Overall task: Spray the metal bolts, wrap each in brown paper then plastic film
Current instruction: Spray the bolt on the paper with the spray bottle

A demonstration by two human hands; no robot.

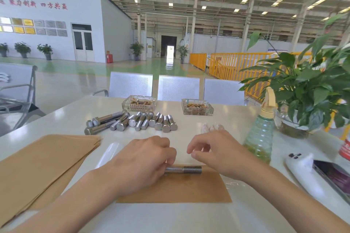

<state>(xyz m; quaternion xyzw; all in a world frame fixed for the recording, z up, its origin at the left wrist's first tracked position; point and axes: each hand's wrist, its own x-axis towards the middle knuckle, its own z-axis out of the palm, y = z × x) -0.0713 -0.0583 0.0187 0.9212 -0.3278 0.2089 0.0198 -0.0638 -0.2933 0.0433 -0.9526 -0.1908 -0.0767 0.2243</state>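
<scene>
One metal bolt (186, 169) lies across the far edge of a brown paper sheet (181, 189) on the white table (189, 217). My left hand (144, 159) grips its head end, fingers curled over it; the threaded end sticks out to the right. My right hand (212, 149) hovers just above and right of the bolt, fingers loosely curled, holding nothing. Several more bolts (132, 122) lie in a heap further back. A stack of brown paper (41, 161) sits at the left. A roll of plastic film (109, 154) lies behind my left wrist. The green spray bottle (262, 132) stands at the right.
Two glass ashtrays (139, 103) (197, 107) stand at the table's far side. Wrapped bundles (212, 127) lie behind my right hand. A potted plant (306, 96) stands at the far right. A white device with a phone (325, 176) lies near the right edge. Chairs (178, 88) face the table.
</scene>
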